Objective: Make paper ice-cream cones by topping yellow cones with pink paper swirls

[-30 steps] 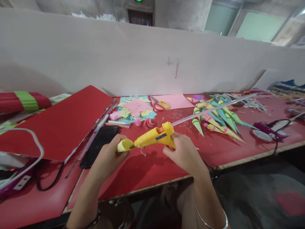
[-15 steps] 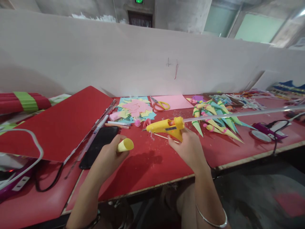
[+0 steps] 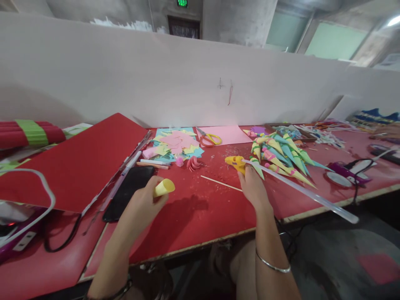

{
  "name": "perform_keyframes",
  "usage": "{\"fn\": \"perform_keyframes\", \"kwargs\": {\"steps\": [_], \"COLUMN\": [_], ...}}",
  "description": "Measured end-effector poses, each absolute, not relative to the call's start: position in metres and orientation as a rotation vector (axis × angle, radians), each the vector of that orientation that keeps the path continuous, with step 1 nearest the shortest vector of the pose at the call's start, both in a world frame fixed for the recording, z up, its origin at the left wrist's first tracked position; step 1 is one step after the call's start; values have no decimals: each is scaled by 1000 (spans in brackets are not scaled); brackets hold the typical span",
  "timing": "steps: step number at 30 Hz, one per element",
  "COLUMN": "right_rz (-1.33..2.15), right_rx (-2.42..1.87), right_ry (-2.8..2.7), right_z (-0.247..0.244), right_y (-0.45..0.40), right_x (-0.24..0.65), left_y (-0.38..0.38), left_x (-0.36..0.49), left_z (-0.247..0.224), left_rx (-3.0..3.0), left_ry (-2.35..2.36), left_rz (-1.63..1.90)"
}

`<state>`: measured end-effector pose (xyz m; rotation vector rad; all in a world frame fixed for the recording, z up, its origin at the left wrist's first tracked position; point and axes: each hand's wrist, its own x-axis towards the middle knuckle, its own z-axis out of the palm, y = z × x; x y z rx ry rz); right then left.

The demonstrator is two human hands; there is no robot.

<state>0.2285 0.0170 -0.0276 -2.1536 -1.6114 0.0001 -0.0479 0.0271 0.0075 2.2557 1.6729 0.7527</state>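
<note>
My left hand (image 3: 146, 199) is closed around a pale yellow paper cone (image 3: 164, 188), its wide round end facing right. My right hand (image 3: 254, 185) grips a yellow hot glue gun (image 3: 236, 163), with a long clear glue stick (image 3: 300, 183) sticking out of its back toward the lower right. Near the right hand lies a thin wooden stick (image 3: 220, 183) on the red table. Beyond it is a heap of decorated yellow, green and blue paper cones (image 3: 281, 154). A coiled pink paper strip (image 3: 193, 163) and a small pink pompom (image 3: 179, 161) lie between the hands, farther back.
Paper scraps (image 3: 176, 143) and scissors (image 3: 209, 137) are at the back. A black phone (image 3: 125, 191), pens (image 3: 153, 163) and a large red sheet (image 3: 81, 162) lie left. At right sits a purple device (image 3: 351, 173) with a cord; a white partition (image 3: 175, 83) stands behind.
My right hand has turned the glue gun away, back and to the right; its glue stick now slants toward the lower right. The left hand with the cone has barely moved.
</note>
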Motion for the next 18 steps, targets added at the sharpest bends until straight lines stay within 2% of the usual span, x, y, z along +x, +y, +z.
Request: {"fn": "perform_keyframes", "kwargs": {"steps": [6, 18], "right_rz": [4, 9], "right_rx": [-2254, -2388], "right_ry": [-1604, -1534], "right_z": [-27, -20], "right_y": [15, 12], "right_x": [231, 231], "left_y": [16, 5], "left_x": [-45, -41], "left_z": [10, 9], "left_rx": [2300, 1947], "left_ry": [1370, 991], "left_rz": [1137, 1351]}}
